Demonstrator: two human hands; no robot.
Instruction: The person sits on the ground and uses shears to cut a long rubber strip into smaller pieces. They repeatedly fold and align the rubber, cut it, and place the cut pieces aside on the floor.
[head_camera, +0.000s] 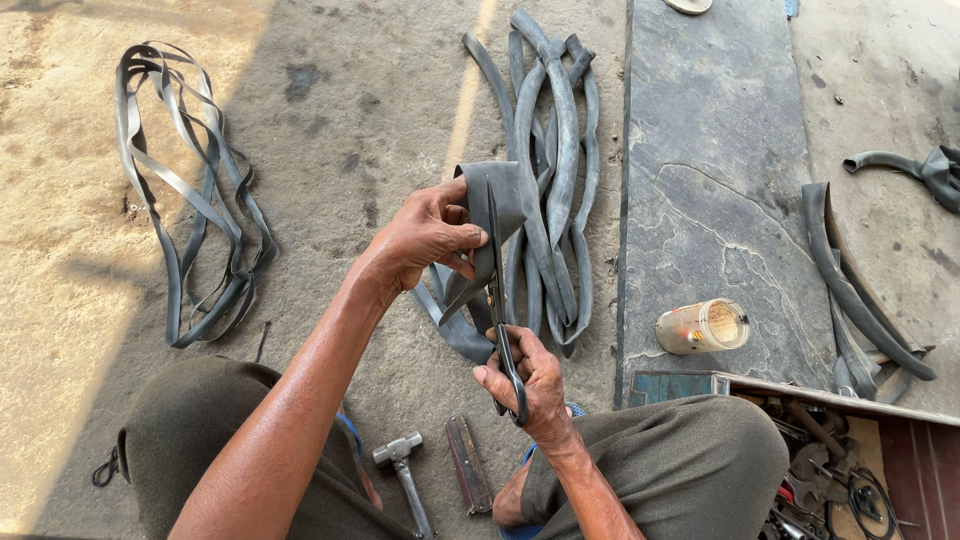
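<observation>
left hand (425, 235) gripping rubber strip (490, 215) | right hand (525, 375) gripping scissors (497, 290) | blades running lengthwise up strip, directly beyond right hand

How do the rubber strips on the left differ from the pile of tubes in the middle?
The strips are thin, flat ribbons in loose open loops; the tubes are wide, whole bands bunched close together. The strips lie apart from both hands; the tubes sit just behind the piece being cut with scissors. Both are dark grey rubber on the ground.
</observation>
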